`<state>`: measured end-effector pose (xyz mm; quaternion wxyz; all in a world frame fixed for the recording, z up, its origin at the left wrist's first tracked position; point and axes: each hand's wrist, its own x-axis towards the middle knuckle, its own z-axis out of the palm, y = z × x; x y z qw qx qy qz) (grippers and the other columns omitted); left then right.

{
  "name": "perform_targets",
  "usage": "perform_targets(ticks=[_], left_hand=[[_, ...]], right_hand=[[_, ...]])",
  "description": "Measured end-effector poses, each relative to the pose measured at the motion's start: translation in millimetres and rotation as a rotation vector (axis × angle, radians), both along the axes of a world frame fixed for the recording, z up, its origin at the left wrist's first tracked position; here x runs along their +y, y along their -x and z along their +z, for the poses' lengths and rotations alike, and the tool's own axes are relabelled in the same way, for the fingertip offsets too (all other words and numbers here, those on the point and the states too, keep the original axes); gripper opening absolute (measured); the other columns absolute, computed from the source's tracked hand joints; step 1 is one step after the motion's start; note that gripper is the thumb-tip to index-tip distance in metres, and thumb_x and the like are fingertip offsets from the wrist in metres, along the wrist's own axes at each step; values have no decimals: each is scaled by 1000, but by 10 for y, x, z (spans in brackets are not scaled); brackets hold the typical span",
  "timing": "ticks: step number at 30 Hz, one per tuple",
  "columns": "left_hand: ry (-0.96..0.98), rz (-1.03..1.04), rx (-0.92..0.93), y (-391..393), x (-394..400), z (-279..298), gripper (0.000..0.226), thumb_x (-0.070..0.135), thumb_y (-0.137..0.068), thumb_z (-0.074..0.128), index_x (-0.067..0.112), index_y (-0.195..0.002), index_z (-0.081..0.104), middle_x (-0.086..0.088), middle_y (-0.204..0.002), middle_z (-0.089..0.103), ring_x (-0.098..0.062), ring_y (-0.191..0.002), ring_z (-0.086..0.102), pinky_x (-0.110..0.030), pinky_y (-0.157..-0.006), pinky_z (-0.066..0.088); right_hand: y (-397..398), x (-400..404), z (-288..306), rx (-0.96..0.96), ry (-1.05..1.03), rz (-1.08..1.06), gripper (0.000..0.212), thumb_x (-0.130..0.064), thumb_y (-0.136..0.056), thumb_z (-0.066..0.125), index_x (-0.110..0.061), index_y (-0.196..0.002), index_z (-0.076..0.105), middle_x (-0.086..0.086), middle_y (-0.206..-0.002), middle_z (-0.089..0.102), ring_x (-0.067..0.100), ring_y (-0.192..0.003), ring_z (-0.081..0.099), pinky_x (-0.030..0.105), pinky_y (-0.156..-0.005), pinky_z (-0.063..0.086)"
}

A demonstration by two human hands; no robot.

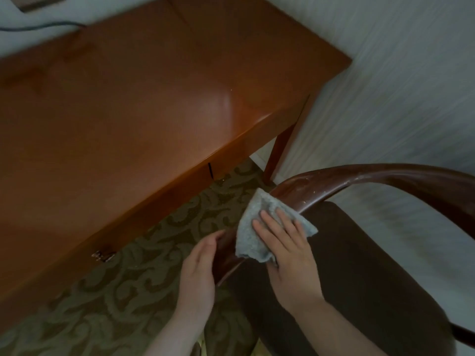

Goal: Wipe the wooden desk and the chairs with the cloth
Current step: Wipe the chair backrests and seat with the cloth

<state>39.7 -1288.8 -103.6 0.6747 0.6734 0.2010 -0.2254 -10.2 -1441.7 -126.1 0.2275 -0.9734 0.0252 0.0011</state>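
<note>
Right hand [288,250] flat on cloth [254,227]

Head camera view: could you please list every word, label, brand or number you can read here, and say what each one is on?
None: no readable text shows anywhere in this view.
The desk, the chair rail, the cloth, the carpet and the wall bear no lettering.
The metal drawer handle is too blurred to tell any marking.

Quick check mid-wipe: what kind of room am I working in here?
Probably a hotel room or bedroom: a polished wooden desk against a wallpapered wall, patterned carpet, and a curved dark wooden chair.
</note>
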Motion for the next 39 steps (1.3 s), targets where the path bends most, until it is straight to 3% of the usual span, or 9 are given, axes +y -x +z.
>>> perform_targets(ticks=[4, 6, 11, 13, 17, 23, 28, 31, 39], left_hand=[[-319, 26, -194, 8, -150, -20, 25, 33, -100, 40, 34, -120, 56, 10, -125, 56, -5, -107, 55, -25, -87, 45], [-396, 31, -221, -4, -238, -6, 28, 38, -99, 39, 34, -121, 55, 13, -117, 58, -1, -99, 56, -26, -82, 45], [-668, -199, -370, -102, -422, -30, 36, 46, -96, 31, 38, -122, 54, 18, -112, 59, -6, -101, 58, -45, -94, 47], [-572, -244, -378, -180, -555, 28, 36, 48, -95, 32, 35, -117, 57, 22, -104, 60, -4, -98, 58, -38, -89, 47], [-587, -158, -360, -353, -785, 41, 34, 42, -99, 33, 28, -118, 57, 11, -104, 61, -5, -87, 55, -23, -66, 34], [-766, -118, -373, -411, -983, -26, 38, 38, -102, 26, 27, -120, 58, 7, -111, 61, -3, -83, 47, -24, -64, 30], [-810, -356, -375, -422, -869, -9, 40, 48, -97, 17, 33, -87, 52, 12, -75, 54, 2, -65, 49, -21, -54, 32], [-990, -524, -445, -378, -770, -8, 57, 54, -90, 3, 29, -86, 54, 10, -73, 56, 1, -64, 53, -18, -54, 39], [-1276, -675, -466, -334, -812, 34, 14, 42, -90, 54, 30, -98, 51, 12, -89, 58, -3, -74, 54, -20, -67, 47]], right_hand=[[13, 305, 55, 12, 30, 270, 65, -26, -79, 55, -26, -143, 40, -10, -155, 29, 14, -148, 12, 36, -122, 2], [-206, 177, 154, 29, 61, 397, 61, -24, -85, 47, -26, -145, 38, -11, -157, 21, 8, -148, 2, 31, -119, -11], [-330, -204, 125, 67, 6, -78, 76, -13, -84, 61, -35, -148, 27, -15, -157, 17, 6, -148, -1, 41, -120, 1], [-247, -17, 91, 78, 40, -81, 74, -21, -79, 60, -30, -147, 33, -10, -156, 23, 13, -148, 7, 42, -121, 2], [-291, -102, 151, 73, 89, 201, 65, -29, -90, 41, -28, -152, 21, -12, -156, -1, 6, -145, -17, 29, -115, -22], [-162, -133, 42, 60, 111, -140, 68, -28, -80, 64, -31, -142, 38, -9, -151, 38, 14, -145, 21, 45, -120, 19], [-255, -329, 71, 73, 304, 105, 58, -46, -94, 30, -29, -149, 32, -8, -157, 19, 14, -148, 4, 39, -116, 1], [-324, -576, 100, 71, 309, -55, 56, -46, -97, 26, -32, -151, 24, -6, -159, 18, 17, -149, 2, 44, -116, 0], [-211, -452, 12, 17, 360, 66, 60, -40, -89, 40, -28, -148, 33, -5, -156, 22, 16, -146, 15, 41, -118, 1]])
